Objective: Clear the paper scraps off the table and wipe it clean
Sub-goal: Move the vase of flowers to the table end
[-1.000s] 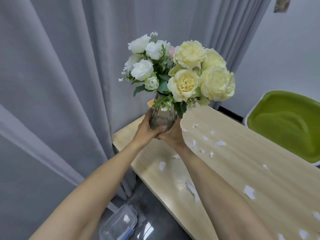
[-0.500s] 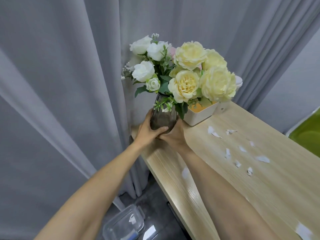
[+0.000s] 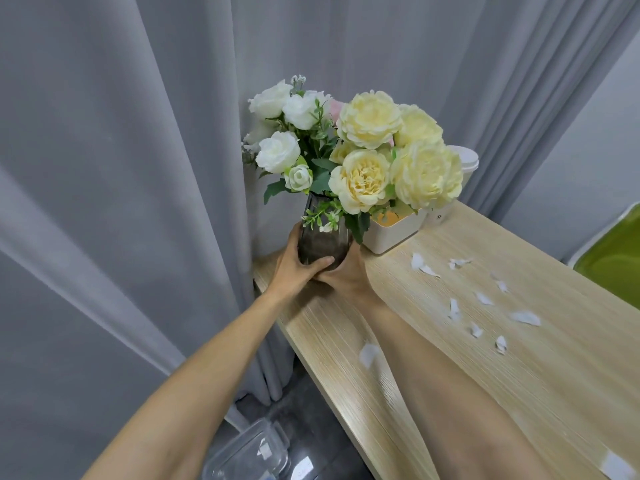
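A dark glass vase (image 3: 322, 242) of white and pale yellow flowers (image 3: 363, 154) stands at the far left corner of the light wooden table (image 3: 519, 375). My left hand (image 3: 298, 268) grips the vase from the left, and my right hand (image 3: 349, 275) holds it from the right at its base. Several white paper scraps (image 3: 453, 310) lie scattered over the table to the right of my right arm. One scrap (image 3: 369, 353) rests near the front edge, beside my right forearm. Another (image 3: 618, 467) lies at the lower right.
A white box (image 3: 394, 233) stands just right of the vase, with a white lidded cup (image 3: 465, 161) behind it. Grey curtains (image 3: 138, 168) hang close behind and to the left. A green chair (image 3: 616, 251) sits at the right. A clear plastic container (image 3: 249, 452) is on the floor.
Both hands have carried the vase toward the table's far left corner and lowered it there. The view has swung left, so the white box and cup have come into sight.
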{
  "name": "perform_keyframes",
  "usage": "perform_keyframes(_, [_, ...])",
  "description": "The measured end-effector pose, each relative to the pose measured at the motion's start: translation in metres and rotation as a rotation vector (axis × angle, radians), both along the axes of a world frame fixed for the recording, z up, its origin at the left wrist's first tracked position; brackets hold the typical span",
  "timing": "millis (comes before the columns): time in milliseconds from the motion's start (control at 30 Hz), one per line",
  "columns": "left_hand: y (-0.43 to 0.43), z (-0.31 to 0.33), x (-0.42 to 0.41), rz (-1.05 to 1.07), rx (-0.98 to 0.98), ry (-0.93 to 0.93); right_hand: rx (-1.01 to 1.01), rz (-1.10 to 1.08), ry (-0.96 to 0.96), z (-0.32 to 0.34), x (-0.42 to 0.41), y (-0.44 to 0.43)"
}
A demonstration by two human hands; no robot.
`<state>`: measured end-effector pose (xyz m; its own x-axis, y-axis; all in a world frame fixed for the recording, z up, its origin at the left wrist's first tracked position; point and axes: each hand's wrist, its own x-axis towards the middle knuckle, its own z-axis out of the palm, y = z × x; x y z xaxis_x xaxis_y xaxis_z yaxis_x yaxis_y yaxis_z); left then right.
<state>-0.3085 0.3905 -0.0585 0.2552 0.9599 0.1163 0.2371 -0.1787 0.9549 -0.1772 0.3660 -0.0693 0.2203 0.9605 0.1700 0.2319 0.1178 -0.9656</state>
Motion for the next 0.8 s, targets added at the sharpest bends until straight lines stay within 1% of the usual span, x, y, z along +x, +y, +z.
perform_keyframes(133, [0.004, -0.005, 0.000, 0.015, -0.004, -0.001, -0.015, 0.001, -0.052, -0.004, 0.001, 0.007])
perform_keyframes(233, [0.007, -0.008, 0.002, -0.008, -0.035, -0.036, -0.053, -0.015, -0.092, -0.008, 0.001, 0.006])
perform_keyframes(333, [0.008, -0.011, 0.002, -0.040, -0.065, -0.045, -0.111, -0.001, -0.178, -0.011, 0.003, 0.006])
perform_keyframes(500, [0.011, -0.009, 0.003, -0.051, -0.080, -0.030, -0.139, -0.035, -0.177, -0.008, 0.002, 0.007])
perform_keyframes(567, [0.010, -0.009, 0.004, -0.048, -0.094, -0.012, -0.198, 0.001, -0.216, -0.011, 0.003, 0.009])
perform_keyframes(633, [0.001, -0.005, 0.006, 0.008, -0.097, 0.024, -0.228, -0.015, -0.279, -0.022, 0.008, 0.012])
perform_keyframes(700, [-0.010, 0.002, 0.011, 0.069, -0.083, 0.088, -0.239, -0.063, -0.326, -0.004, 0.005, -0.004])
perform_keyframes(800, [-0.036, 0.004, 0.017, 0.171, -0.126, 0.206, -0.193, -0.137, -0.235, 0.038, -0.008, -0.050])
